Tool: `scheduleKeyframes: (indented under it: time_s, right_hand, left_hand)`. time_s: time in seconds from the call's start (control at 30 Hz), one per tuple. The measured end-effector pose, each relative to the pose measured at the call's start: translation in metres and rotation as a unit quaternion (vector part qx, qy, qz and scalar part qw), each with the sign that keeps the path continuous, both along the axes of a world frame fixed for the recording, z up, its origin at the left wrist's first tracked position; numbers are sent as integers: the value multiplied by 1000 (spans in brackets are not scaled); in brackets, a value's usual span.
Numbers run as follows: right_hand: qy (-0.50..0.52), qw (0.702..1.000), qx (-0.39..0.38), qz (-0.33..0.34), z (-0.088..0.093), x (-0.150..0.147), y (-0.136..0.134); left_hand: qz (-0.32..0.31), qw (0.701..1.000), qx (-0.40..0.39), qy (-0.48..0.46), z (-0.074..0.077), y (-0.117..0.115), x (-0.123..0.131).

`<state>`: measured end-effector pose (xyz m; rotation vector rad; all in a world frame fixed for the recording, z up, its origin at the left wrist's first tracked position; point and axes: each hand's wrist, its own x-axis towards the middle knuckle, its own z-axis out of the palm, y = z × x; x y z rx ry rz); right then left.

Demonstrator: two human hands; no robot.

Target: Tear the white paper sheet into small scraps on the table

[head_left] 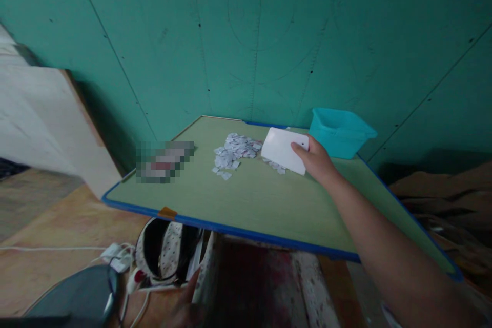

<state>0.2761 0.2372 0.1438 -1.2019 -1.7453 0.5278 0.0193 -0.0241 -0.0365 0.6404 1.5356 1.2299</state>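
Note:
My right hand [313, 156] grips the right end of a white plastic scraper [282, 146], a flat sheet with rounded corners and a small hole near my thumb. It is held tilted over the table, beside a pile of small white paper pieces [236, 148]. A few loose paper pieces [277, 166] show under its lower edge. At the bottom, my left hand [187, 303] is dark and partly cut off, close to the side of an open drawer [207, 266] below the table. Whether its fingers grip the drawer is unclear.
The greenish table [238, 205] has a blue taped edge. A turquoise basket [338, 133] stands at its back right, and a blurred-out flat item [165, 163] lies at left. A green wall [253, 46] rises behind. Below left are a round stool [77, 300] and white cables [57, 249].

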Motion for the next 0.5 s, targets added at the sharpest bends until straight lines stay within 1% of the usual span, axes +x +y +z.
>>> scheduleKeyframes:
  time_s: [0.1, 0.17, 0.23, 0.33, 0.43, 0.5]
  right_hand:
    - [-22, 1000, 12, 18, -1, -6, -2]
    - [-9, 1000, 3, 29, 0, -7, -4]
    - [24, 998, -27, 46, 2, -6, -6]
    - [65, 994, -70, 60, 6, -2, -7]
    - [85, 993, -65, 45, 7, 2, -5]
    - [72, 995, -60, 40, 6, 6, -2]
  left_hand:
    - [-3, 1000, 0, 12, -10, -2, 1]
    - [21, 1000, 13, 2, -16, -3, 2]
    - [44, 999, 23, -15, -20, -3, 3]
    - [47, 998, 26, -24, -21, -3, 3]
    - [31, 999, 27, -13, -18, -1, 5]
    - [17, 1000, 26, -7, -14, 0, 6]
